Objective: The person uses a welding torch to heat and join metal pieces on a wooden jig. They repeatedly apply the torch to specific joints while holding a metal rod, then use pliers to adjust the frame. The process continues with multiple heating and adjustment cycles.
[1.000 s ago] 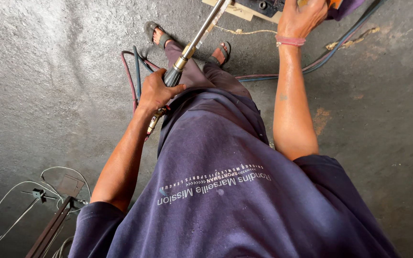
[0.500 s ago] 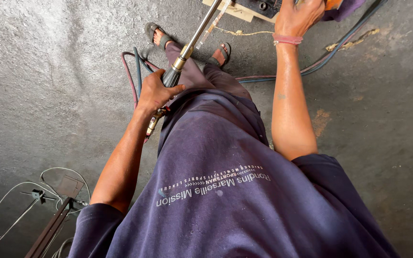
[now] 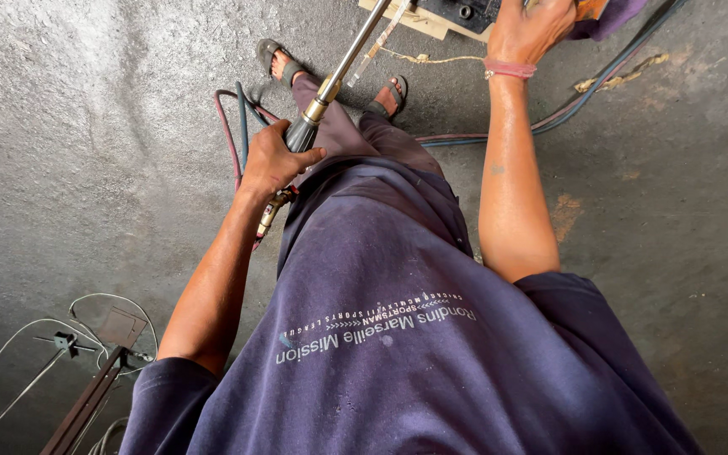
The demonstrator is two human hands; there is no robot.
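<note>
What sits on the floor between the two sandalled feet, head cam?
In the head view the torch's metal tube crosses the gap between the left foot and right foot, held by the left hand; beneath it lies bare concrete floor.

Over the last second we see little change: our left hand (image 3: 273, 158) has drifted slightly down the frame with the torch (image 3: 330, 84), and our right hand (image 3: 532, 29) likewise.
</note>
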